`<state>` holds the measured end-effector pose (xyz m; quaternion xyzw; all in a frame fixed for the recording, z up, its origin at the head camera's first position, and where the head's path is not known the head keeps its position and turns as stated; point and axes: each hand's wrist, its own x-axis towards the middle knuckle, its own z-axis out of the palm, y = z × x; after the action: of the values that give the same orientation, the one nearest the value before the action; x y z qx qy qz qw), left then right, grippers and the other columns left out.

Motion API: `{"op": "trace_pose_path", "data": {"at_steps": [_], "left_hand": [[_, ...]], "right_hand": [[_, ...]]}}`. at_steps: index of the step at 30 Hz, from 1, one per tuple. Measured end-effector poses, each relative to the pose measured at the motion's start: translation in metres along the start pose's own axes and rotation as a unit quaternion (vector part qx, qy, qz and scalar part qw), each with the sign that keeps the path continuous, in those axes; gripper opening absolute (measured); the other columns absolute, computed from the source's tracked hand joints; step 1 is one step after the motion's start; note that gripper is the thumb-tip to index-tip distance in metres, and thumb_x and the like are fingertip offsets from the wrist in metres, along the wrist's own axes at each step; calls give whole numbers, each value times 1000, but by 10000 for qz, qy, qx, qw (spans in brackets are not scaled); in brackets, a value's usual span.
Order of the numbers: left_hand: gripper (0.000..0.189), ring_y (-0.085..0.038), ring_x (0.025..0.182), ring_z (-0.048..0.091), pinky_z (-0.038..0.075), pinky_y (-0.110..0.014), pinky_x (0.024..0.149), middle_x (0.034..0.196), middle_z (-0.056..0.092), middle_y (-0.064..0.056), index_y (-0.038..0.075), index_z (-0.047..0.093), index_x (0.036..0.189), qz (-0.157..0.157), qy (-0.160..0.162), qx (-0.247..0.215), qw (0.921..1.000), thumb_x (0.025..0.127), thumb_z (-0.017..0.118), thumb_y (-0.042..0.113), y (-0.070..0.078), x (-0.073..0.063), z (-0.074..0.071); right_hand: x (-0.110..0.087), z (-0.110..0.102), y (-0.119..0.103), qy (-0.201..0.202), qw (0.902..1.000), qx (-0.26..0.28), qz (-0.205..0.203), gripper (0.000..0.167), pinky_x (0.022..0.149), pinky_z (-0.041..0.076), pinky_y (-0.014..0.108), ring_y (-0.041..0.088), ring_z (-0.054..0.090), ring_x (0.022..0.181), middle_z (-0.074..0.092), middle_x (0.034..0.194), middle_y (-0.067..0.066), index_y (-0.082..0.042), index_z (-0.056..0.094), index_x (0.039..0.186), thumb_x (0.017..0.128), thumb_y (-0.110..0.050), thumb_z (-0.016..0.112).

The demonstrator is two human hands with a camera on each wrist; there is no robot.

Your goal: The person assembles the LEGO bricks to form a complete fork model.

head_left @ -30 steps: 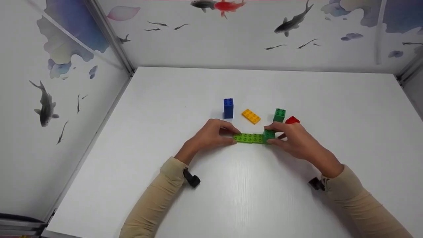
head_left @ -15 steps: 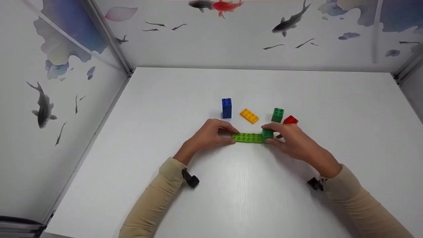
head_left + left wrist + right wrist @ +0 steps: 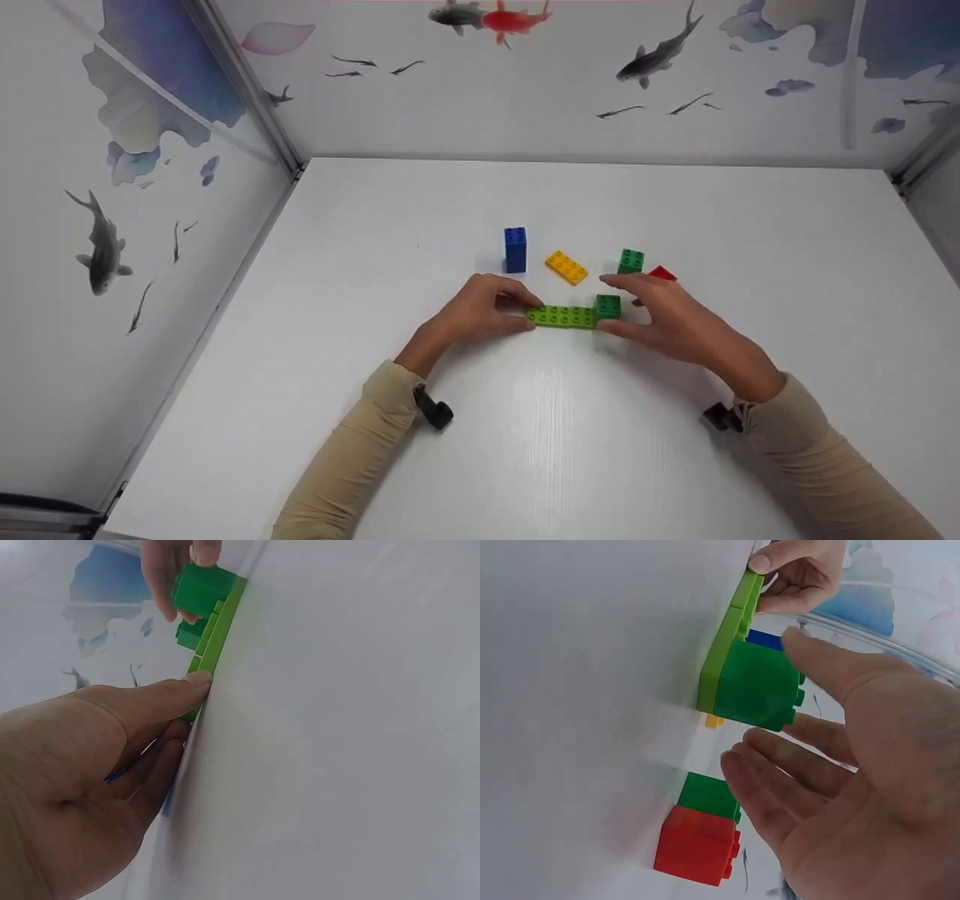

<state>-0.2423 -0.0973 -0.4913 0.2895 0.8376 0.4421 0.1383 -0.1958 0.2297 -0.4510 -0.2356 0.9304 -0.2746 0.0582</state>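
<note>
My left hand (image 3: 480,307) pinches the left end of a light green strip of studded plates (image 3: 562,316) lying on the table, thumb on the near side and fingers on the far side. A seam (image 3: 739,607) in the right wrist view divides the strip. On its right end sits a dark green brick (image 3: 608,306), upright, its side showing in the right wrist view. Around that brick my right hand (image 3: 667,315) is spread, thumb and fingers apart, holding nothing. In the right wrist view the thumb is near the brick's studded top and the other fingers are to its side.
Beyond the hands stand a tall blue brick stack (image 3: 515,251), a flat yellow plate (image 3: 566,268) and another green brick (image 3: 631,261). A red brick (image 3: 695,846) stands beside that green one, partly hidden by my right hand in the head view. Patterned panels border the white table (image 3: 375,217).
My right thumb and fingers have spread and let go of the dark green brick, which stays on the strip's right end. The left hand keeps its pinch on the strip.
</note>
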Motion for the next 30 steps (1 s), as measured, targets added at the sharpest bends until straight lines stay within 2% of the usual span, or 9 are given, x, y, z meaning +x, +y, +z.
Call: {"op": "trace_pose_path", "data": {"at_steps": [2,5,7,9,12,14,21,25,30], "left_hand": [[27,-9,108,74,61,-24,101,116,80,7,17,83,120,10,1,10,10000,93,87,14,-1,0,1],[27,-8,108,74,60,-24,101,117,80,7,17,83,120,35,-1,-1,10000,93,87,14,-2,-1,1],[28,-8,108,74,60,-24,101,117,81,7,17,83,120,39,-7,-34,10000,93,87,14,-2,-1,1],[28,-8,108,74,61,-24,101,117,81,7,17,83,120,43,-11,-50,10000,93,87,14,-2,-1,0],[28,-8,108,74,61,-25,101,116,80,9,18,83,121,10,-19,-61,10000,93,87,15,-1,-1,-1],[28,-8,108,73,61,-25,101,116,80,10,19,83,120,-10,-13,-66,10000,93,87,15,-2,-1,0],[27,-6,108,74,61,-25,101,114,81,11,20,84,118,-49,49,-50,10000,93,88,16,-2,-1,0],[27,-6,107,74,61,-25,101,114,80,12,21,83,119,-60,63,-15,10000,93,88,16,-2,0,1],[28,-6,107,74,61,-25,101,114,81,11,20,83,120,-65,39,6,10000,93,88,16,-2,0,1]], "right_hand": [[0,-5,3,306,9995,-9,-39,63,90,65,43,30,70,107,71,139,15,-8,60,152,100,-37,80],[0,-12,10,860,9962,-66,-128,53,80,61,30,23,66,96,75,127,13,-8,65,145,102,-33,79],[-1,-15,15,1162,9931,-81,-154,48,80,63,31,23,67,95,75,126,13,-7,66,142,100,-25,81],[-1,-19,20,1291,9916,-76,-51,49,88,66,41,28,69,104,72,132,16,-5,65,143,98,-19,82],[-2,-24,27,1231,9921,-70,240,52,97,62,59,39,66,117,67,138,22,-1,63,144,97,-15,82],[-3,-27,32,1046,9932,-77,508,55,100,60,63,43,63,123,64,139,24,1,60,146,98,-17,82],[-2,-31,42,422,9915,88,1224,60,100,61,61,45,63,123,65,137,27,2,54,151,100,-21,78],[-1,-32,45,305,9904,203,1335,55,100,62,60,45,67,122,68,136,28,1,56,149,102,-20,76],[-3,-33,43,355,9904,222,1317,50,100,63,60,44,69,119,70,135,27,0,58,147,103,-17,73]]}}
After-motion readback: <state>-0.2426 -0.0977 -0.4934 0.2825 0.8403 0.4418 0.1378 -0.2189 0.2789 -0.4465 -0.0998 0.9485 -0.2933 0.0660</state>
